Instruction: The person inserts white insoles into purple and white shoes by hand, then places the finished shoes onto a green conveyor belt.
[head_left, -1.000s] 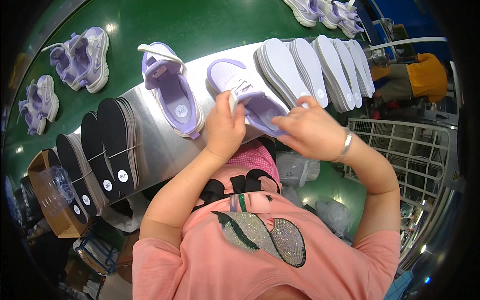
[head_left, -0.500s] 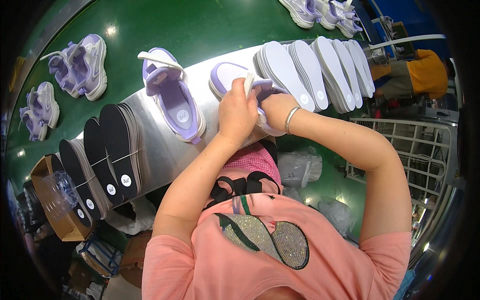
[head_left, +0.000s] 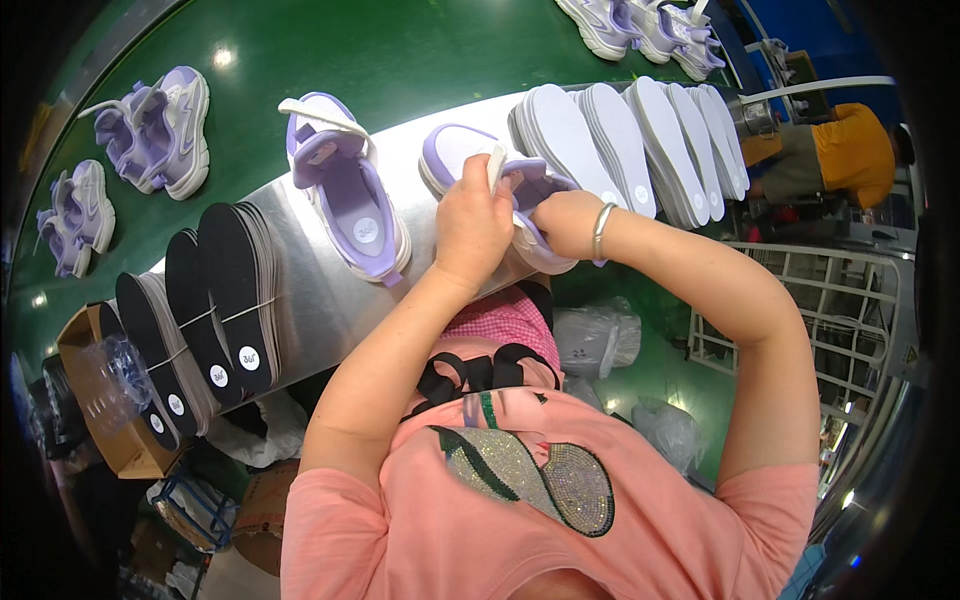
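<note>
A white and lilac sneaker (head_left: pixel 452 152) lies on the metal ledge in front of me, toe pointing away and to the left. My left hand (head_left: pixel 474 228) grips it along its left side, thumb and fingers closed at the upright white strap (head_left: pixel 496 164). Inside the shoe's opening, toward the heel, is my right hand (head_left: pixel 568 224); its fingers are hidden by the shoe. To the left, a second sneaker (head_left: pixel 392 240) of the same kind stands by itself, its strap folded back and a round white label on its insole.
Stacks of pale insoles (head_left: pixel 566 140) lie at right, bundles of black insoles (head_left: pixel 232 300) at left beside a cardboard box (head_left: pixel 138 452). More sneakers (head_left: pixel 178 140) rest on the green surface (head_left: pixel 400 50). A white wire rack (head_left: pixel 790 300) and a person in orange (head_left: pixel 850 155) are at right.
My right hand has drawn back slightly toward the heel of the sneaker, its wrist shifting right. The left hand keeps its hold in about the same place.
</note>
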